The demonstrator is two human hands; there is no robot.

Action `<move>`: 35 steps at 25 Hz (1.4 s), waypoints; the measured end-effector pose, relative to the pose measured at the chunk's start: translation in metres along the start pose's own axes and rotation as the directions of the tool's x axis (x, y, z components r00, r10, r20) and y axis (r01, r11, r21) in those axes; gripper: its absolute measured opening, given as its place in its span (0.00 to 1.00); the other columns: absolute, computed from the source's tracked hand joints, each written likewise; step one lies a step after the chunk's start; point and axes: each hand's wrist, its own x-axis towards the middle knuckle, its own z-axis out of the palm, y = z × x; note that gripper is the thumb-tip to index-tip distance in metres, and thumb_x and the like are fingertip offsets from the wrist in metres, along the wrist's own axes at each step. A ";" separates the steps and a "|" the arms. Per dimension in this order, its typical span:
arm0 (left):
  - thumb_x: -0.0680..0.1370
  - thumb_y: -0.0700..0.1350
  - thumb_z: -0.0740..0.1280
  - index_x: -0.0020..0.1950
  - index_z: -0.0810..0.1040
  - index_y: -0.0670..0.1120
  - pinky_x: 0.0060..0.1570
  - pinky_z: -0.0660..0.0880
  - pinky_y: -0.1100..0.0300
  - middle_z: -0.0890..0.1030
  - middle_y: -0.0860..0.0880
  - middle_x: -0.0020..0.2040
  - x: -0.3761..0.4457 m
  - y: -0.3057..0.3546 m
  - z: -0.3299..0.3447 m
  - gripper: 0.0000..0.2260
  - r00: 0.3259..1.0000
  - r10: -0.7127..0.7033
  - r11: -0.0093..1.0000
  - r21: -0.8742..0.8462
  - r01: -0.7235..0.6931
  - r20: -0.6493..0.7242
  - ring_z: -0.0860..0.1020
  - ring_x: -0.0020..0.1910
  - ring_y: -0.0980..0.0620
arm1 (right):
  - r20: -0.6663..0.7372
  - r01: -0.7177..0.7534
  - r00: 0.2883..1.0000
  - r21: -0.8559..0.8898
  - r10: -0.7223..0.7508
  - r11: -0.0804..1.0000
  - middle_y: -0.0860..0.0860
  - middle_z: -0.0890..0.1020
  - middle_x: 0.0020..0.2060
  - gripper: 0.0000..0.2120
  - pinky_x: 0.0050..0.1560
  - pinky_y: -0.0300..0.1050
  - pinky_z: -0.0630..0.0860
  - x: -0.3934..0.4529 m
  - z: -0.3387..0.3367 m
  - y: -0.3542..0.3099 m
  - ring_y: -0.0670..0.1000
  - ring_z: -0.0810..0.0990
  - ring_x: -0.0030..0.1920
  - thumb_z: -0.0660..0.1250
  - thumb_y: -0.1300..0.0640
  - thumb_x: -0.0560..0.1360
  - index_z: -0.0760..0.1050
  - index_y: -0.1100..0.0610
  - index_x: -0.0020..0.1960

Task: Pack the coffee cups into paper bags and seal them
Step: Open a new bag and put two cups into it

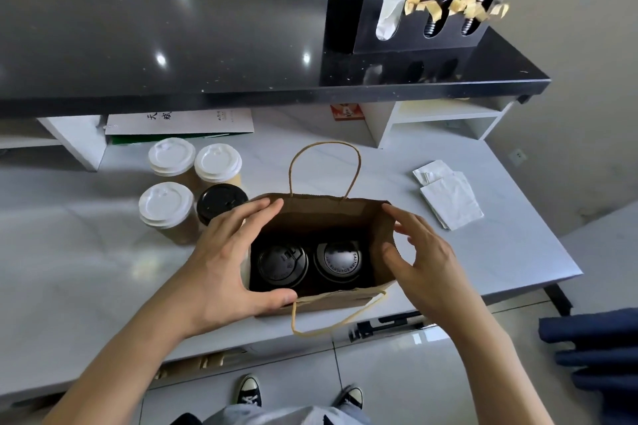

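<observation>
The left hand [228, 262] grips the left end of the open paper bag [345, 217]: its fingers [255, 214] curl over the far rim and its thumb presses the near rim. The right hand [419, 260] hovers at the bag's right end with fingers spread and loosely bent; whether they touch the paper cannot be told. Inside the bag two black-lidded cups [283, 266] stand upright side by side. The bag sits on the white counter [86, 269], one twine handle [324, 166] upright at its far side. Just left of the bag stand three white-lidded cups [165, 203] and one black-lidded cup [221, 202]. Right of the bag, well apart, lie white napkins [448, 197].
</observation>
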 end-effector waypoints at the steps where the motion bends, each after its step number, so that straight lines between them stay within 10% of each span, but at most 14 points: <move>1: 0.62 0.73 0.72 0.80 0.52 0.67 0.75 0.52 0.60 0.53 0.70 0.77 0.004 0.007 0.005 0.51 1.000 -0.002 1.000 -0.002 0.002 -0.007 0.50 0.77 0.66 | 0.005 0.006 1.000 0.003 -0.007 1.000 0.36 0.75 0.63 0.25 0.65 0.43 0.73 0.002 -0.007 0.006 0.40 0.74 0.65 0.63 0.51 0.80 0.66 0.37 0.75; 35: 0.64 0.70 0.72 0.80 0.56 0.66 0.73 0.58 0.61 0.54 0.69 0.78 0.152 0.074 0.064 0.47 0.999 -0.003 0.999 -0.032 0.002 -0.054 0.53 0.78 0.64 | 0.029 0.013 0.999 0.031 -0.014 0.999 0.29 0.71 0.61 0.24 0.59 0.40 0.75 0.124 -0.104 0.097 0.31 0.76 0.56 0.63 0.53 0.82 0.66 0.39 0.76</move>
